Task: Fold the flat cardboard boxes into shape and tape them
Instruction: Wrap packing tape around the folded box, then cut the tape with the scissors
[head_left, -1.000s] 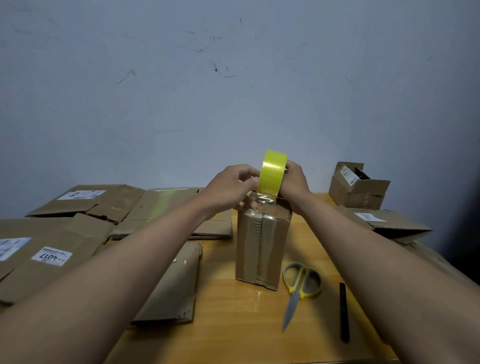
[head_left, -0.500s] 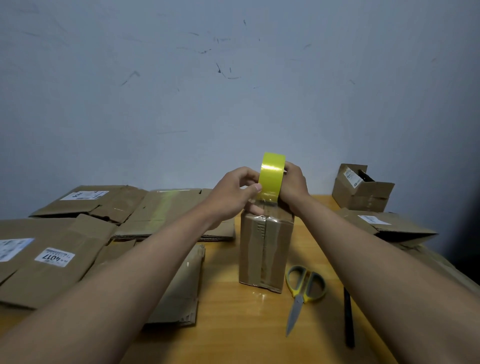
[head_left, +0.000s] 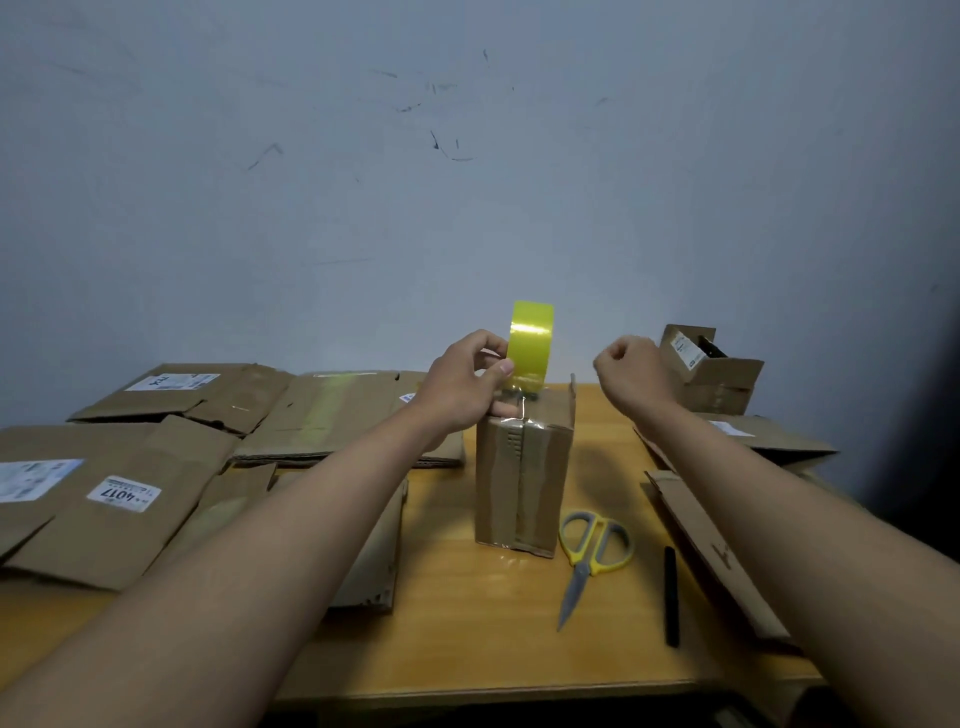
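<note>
1. A folded cardboard box (head_left: 522, 483) stands upright at the middle of the wooden worktop (head_left: 467, 644), with a clear tape strip running down its front seam.
2. The left hand (head_left: 462, 387) pinches a yellow tape roll (head_left: 530, 343) on edge just above the box top, and a clear strip runs from the roll down onto the box.
3. The right hand (head_left: 631, 371) hovers at the box's 2 o'clock, clear of the roll, its fingers curled into a loose fist around nothing.
4. Yellow-handled scissors (head_left: 589, 556) lie just beside the box's base at 4 o'clock, with a black pen (head_left: 671, 597) further right.
5. Flat cardboard boxes (head_left: 135, 499) lie stacked toward 9 o'clock, more flattened cardboard (head_left: 711, 556) lies at 3 o'clock, and a small open box (head_left: 709, 366) sits by the wall at 2 o'clock.
</note>
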